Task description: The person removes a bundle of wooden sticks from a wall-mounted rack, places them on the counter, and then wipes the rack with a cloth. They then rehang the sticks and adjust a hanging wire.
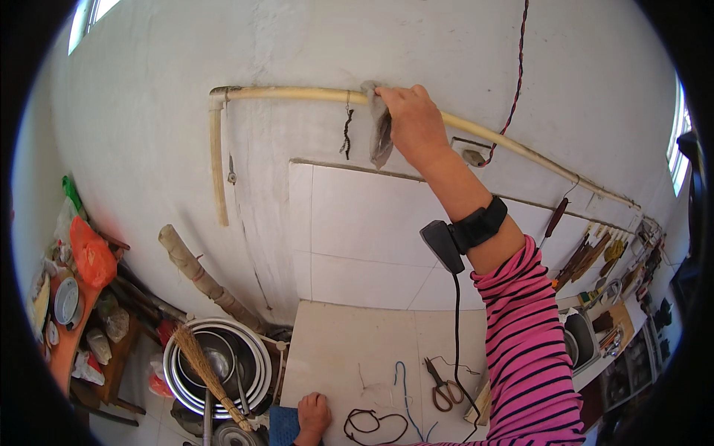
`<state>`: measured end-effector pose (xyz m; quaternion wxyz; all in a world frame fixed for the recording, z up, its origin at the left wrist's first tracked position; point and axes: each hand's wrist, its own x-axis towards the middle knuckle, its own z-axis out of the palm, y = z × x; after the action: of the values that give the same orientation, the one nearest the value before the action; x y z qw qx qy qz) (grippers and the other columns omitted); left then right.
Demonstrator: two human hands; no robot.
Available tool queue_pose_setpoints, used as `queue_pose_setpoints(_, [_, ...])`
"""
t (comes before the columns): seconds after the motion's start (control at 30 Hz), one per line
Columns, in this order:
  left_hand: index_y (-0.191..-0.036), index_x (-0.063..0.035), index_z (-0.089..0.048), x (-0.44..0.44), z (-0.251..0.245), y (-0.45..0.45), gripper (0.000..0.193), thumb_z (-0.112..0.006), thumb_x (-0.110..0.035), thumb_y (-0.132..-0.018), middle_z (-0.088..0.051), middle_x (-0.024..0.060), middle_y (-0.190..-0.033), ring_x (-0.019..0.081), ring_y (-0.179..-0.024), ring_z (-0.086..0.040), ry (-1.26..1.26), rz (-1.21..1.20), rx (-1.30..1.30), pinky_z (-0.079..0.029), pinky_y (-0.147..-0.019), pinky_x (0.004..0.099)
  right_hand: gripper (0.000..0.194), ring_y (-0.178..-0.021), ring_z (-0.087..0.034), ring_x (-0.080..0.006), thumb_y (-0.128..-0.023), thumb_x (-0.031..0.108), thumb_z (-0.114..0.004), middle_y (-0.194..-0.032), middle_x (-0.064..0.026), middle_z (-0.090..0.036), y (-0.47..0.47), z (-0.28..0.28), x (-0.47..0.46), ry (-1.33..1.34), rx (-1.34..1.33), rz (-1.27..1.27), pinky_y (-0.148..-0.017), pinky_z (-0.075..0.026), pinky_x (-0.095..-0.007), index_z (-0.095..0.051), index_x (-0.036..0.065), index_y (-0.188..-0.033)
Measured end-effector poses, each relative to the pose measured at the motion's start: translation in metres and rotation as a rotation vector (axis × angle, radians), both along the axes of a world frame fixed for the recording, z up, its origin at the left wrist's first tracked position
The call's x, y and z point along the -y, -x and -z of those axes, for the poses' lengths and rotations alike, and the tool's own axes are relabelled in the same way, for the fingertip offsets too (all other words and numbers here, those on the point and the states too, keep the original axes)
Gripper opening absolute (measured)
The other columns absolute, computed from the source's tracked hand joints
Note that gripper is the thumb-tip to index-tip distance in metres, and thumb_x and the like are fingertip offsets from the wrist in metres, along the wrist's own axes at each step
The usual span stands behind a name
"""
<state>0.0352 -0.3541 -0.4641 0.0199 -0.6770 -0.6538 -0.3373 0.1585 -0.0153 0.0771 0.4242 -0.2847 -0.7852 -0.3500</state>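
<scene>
My right hand [415, 122], its arm in a pink striped sleeve with a black strapped device at the wrist, presses a grey cloth [381, 134] around a yellowed pipe [295, 93] along the white wall. Part of the cloth hangs below the pipe. Left of it, a dark twisted cord [348, 134] dangles from a wire loop. My left hand [314, 415] rests at the near left edge of the tiled counter [357, 334], beside a blue cloth [284, 426]; its fingers are curled, and whether anything is under them is unclear.
On the counter lie scissors [443, 390], a blue cord [404, 390] and a dark cord [376, 426]. Stacked metal basins [259, 384] with a straw brush [203, 362] stand at left. A red-and-blue twisted cable [520, 72] hangs down the wall. A sink [585, 340] is at right.
</scene>
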Motion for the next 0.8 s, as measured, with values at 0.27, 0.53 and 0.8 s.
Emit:
queue_pose_setpoints(0.27, [-0.087,-0.0076,-0.058,0.0,0.004,0.001,0.018,-0.06,-0.009,-0.069,-0.055,0.0096,-0.096,0.0299,-0.083,-0.054,0.031,0.0,0.01,-0.044,-0.071,0.042,0.041,-0.08,-0.059,-0.031,-0.073,-0.006,-0.051,-0.093,-0.0137,-0.068,0.001,-0.019,0.019,0.49,-0.325,-0.228,-0.077,-0.05,-0.0362,-0.067,0.009,-0.107])
queue_pose_setpoints(0.53, [-0.084,-0.0079,-0.057,-0.001,0.014,0.002,0.015,-0.058,-0.009,-0.069,-0.056,0.0088,-0.095,0.0299,-0.084,-0.054,0.045,-0.01,0.007,-0.044,-0.071,0.042,0.036,-0.089,-0.061,-0.0308,-0.077,0.001,-0.052,-0.096,-0.013,-0.067,0.063,-0.023,0.036,0.121,-0.319,-0.212,-0.078,-0.049,-0.0381,-0.066,0.01,-0.108])
queue_pose_setpoints(0.8, [-0.096,-0.0042,-0.058,0.008,0.015,-0.001,0.023,-0.055,-0.006,-0.073,-0.056,0.0148,-0.103,0.0343,-0.093,-0.053,0.05,-0.031,0.06,-0.045,-0.079,0.0438,0.016,-0.092,-0.056,-0.0312,-0.075,0.003,-0.059,-0.091,-0.0137,-0.063,0.132,-0.016,0.02,0.255,-0.08,0.318,-0.079,-0.05,-0.0397,-0.062,0.004,-0.091])
